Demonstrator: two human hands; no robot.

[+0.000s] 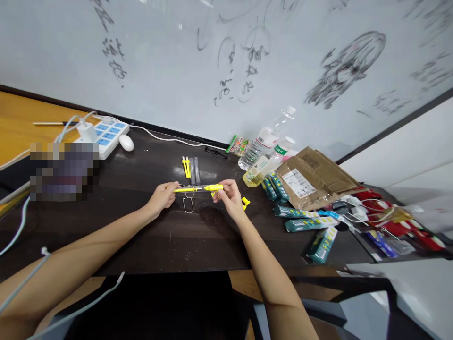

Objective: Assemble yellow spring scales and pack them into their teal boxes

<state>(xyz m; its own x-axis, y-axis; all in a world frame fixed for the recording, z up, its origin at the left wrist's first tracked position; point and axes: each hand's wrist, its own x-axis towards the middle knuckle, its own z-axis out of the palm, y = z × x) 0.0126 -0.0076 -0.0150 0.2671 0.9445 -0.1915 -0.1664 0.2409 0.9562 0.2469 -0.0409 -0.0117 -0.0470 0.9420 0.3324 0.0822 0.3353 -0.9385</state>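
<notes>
A slim yellow and clear rod-like piece is held level above the dark table. My left hand pinches its left end, and my right hand grips the yellow part at its right end. Just below the rod, a bent metal wire loop shows near my left fingers. Beyond the hands lie yellow sticks beside grey clear tubes. Another small yellow piece rests right of my right hand.
A power strip and white mouse are at the back left. Bottles, a brown package and several green boxes crowd the right. Glasses lie by the whiteboard. Cables hang at the lower left.
</notes>
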